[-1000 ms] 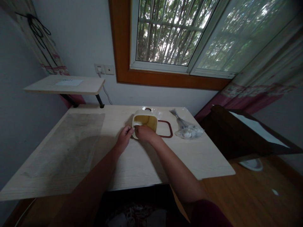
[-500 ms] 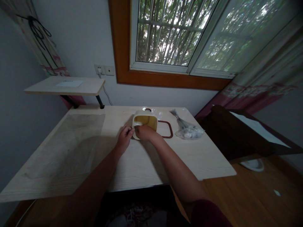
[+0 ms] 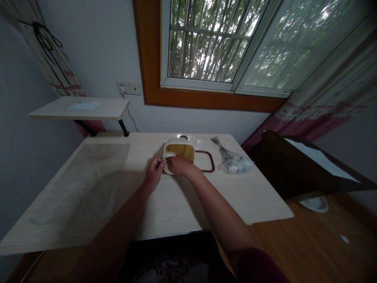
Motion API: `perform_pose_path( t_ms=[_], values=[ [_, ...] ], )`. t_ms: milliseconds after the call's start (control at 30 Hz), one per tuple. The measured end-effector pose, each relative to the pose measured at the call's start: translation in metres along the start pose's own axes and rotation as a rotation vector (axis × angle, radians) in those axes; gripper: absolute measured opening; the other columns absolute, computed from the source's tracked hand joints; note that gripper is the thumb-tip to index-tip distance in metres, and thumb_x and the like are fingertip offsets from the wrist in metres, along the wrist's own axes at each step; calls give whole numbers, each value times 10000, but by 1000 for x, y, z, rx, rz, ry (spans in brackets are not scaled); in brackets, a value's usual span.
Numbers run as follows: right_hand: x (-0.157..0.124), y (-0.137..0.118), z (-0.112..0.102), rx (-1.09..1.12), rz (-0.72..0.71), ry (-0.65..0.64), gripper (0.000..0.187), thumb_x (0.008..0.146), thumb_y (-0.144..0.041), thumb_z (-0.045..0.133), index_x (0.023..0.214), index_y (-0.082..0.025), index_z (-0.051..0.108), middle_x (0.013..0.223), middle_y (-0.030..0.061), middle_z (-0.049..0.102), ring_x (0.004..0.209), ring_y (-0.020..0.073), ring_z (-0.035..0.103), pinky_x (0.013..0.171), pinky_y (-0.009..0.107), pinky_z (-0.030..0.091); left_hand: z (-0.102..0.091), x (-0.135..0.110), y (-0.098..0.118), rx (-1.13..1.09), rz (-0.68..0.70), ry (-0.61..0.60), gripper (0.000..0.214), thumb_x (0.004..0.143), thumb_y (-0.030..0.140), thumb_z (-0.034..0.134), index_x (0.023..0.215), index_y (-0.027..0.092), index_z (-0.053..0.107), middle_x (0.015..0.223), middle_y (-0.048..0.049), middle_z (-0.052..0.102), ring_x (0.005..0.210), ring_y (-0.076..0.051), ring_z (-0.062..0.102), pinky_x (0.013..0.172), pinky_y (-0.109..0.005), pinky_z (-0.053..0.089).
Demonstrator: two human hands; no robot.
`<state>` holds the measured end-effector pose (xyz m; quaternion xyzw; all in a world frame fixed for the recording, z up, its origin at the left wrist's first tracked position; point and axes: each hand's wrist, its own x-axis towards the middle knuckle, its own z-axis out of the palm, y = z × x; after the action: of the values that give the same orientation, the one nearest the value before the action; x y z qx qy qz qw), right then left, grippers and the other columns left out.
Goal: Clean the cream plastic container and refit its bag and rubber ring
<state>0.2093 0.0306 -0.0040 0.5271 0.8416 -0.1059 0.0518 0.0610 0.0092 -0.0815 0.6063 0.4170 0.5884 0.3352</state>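
A container with a cream rim and a mustard-yellow inside stands on the table, its opening turned towards me. My left hand is at its left edge, thumb and fingers closed on the rim. My right hand reaches over the front edge into the opening, fingers bent towards the left wall, close to my left fingertips. What my right fingers hold, if anything, is hidden. A brown rounded loop sits against the container's right side. Behind the container, part of a small brown ring shows.
A tied clear plastic bag with whitish pieces lies on the right of the pale table. A clear sheet covers part of the left. A raised shelf stands back left. Dark furniture is beyond the right edge.
The whole view has shifted very slightly. Both hands stay at the container's left side, with only a tiny movement of the fingers; nothing has been let go.
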Motion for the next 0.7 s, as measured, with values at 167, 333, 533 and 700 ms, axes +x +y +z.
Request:
perform_pose_path(
  t_ms=[167, 333, 533, 700],
  values=[
    [1, 0, 0, 1, -6, 4, 404, 1000, -303, 399, 1239, -111, 662, 1128, 205, 726, 1014, 267, 710, 848, 312, 508, 0, 0, 3, -1, -3, 6, 254, 902, 373, 573, 728, 200, 507, 772, 11, 466, 732, -138, 469, 678, -254, 385],
    [0, 0, -1, 1, -3, 4, 391, 996, -295, 412, 1237, -115, 662, 1125, 203, 727, 1011, 261, 712, 842, 303, 507, 0, 0, 4, -25, -13, -4, 240, 898, 370, 574, 742, 201, 503, 758, 20, 468, 706, -127, 467, 656, -242, 384],
    [-4, -5, -2, 13, 6, 15, 384, 985, -263, 412, 1240, -110, 654, 1135, 204, 724, 1033, 263, 704, 864, 315, 500, 2, -3, 2, -53, -128, -34, 256, 897, 407, 567, 757, 204, 500, 673, 39, 444, 629, -120, 436, 592, -235, 354],
    [-21, -9, -5, 26, -13, 64, 351, 971, -253, 426, 1193, -113, 659, 1105, 194, 729, 993, 264, 708, 828, 314, 496, 1, -4, 7, -31, -125, -31, 269, 901, 410, 562, 741, 205, 490, 656, 42, 434, 629, -123, 427, 597, -239, 350]
  ],
)
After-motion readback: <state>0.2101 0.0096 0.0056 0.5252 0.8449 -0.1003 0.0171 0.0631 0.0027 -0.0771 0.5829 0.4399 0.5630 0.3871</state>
